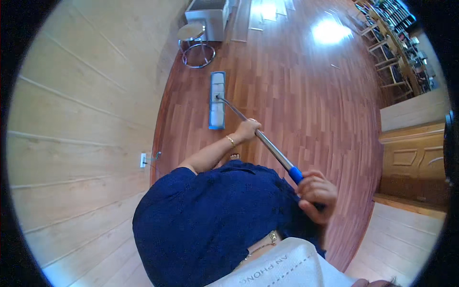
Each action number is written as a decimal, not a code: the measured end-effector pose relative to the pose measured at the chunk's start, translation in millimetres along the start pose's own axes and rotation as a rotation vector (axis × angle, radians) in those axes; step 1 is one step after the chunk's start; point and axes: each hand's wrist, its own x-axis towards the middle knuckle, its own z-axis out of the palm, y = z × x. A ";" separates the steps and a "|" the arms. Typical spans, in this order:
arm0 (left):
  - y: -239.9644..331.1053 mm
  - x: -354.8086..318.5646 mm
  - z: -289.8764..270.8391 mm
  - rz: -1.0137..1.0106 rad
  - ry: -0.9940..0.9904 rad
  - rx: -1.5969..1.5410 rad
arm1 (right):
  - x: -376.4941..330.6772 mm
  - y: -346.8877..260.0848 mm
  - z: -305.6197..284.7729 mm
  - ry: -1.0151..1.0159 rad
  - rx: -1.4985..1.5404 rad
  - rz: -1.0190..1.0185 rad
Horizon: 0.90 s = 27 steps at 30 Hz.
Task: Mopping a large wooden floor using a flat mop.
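A room with a reddish wood-plank floor (296,95) fills the frame, with a pale panelled wall (81,119) curving down the left side and a wooden door (411,158) at the right edge. Nearest, at the bottom centre, is the person's dark blue top (210,220). Just right of it, in the lower right, the right hand (315,193) has its fingers clamped around the top of the mop (267,143), just below the blue grip (295,174). Further up the metal pole, near the middle of the frame, the left hand (247,130) is also closed around it, a gold bracelet (231,141) at the wrist. The pole slants up and left to the flat blue-edged mop head (217,100), which lies on the floor in the upper centre, close beside the wall. A bare foot (234,156) shows just beyond the blue top.

Beyond the mop head, at the top of the frame, stands a chrome stool (195,45) and a grey cabinet (208,16); shelves and chairs (392,48) crowd the upper right. Glare patches (330,31) shine on the planks.

As I judge it, a long push could knock the head into the stool's ring base, and a damp floor could make the bare foot slip
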 end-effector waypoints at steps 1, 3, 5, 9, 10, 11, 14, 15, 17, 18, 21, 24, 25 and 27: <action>20.2 7.1 5.8 -0.007 -0.073 0.003 | -8.5 -11.6 -8.8 0.002 -0.030 0.004; 64.7 23.3 11.4 0.037 -0.266 0.020 | -29.1 -43.5 -13.3 0.131 -0.119 0.018; 87.7 24.7 26.6 0.136 -0.330 -0.075 | -48.8 -58.7 -17.3 0.218 -0.188 -0.037; 150.8 37.9 36.3 0.230 -0.767 -0.138 | -83.9 -99.3 -40.9 0.001 -0.369 -0.038; 156.9 41.6 42.0 0.330 -0.853 -0.198 | -88.6 -115.4 -39.4 -0.021 -0.461 -0.010; 167.5 48.0 52.2 0.459 -0.954 -0.261 | -92.9 -132.9 -36.1 -0.050 -0.494 0.023; 168.3 40.4 65.2 0.556 -1.033 -0.234 | -108.7 -142.0 -40.0 -0.098 -0.460 0.049; 169.5 38.9 63.7 0.547 -1.050 -0.257 | -113.7 -145.6 -32.4 -0.054 -0.481 0.077; 170.2 42.8 55.8 0.566 -1.078 -0.209 | -115.3 -139.8 -25.2 -0.057 -0.437 0.102; 170.6 49.2 50.4 0.580 -1.106 -0.162 | -114.0 -140.0 -21.5 -0.060 -0.385 0.122; 136.6 48.6 49.7 0.603 -0.997 -0.202 | -100.1 -94.8 0.0 0.105 -0.236 -0.100; 109.7 59.1 61.8 0.538 -0.905 -0.163 | -90.8 -59.6 15.6 0.221 -0.134 -0.133; 103.2 62.0 60.7 0.492 -0.847 -0.121 | -79.4 -52.9 12.7 0.184 -0.134 -0.117; 89.9 71.8 56.6 0.427 -0.725 -0.054 | -72.4 -19.2 10.2 0.167 -0.033 -0.187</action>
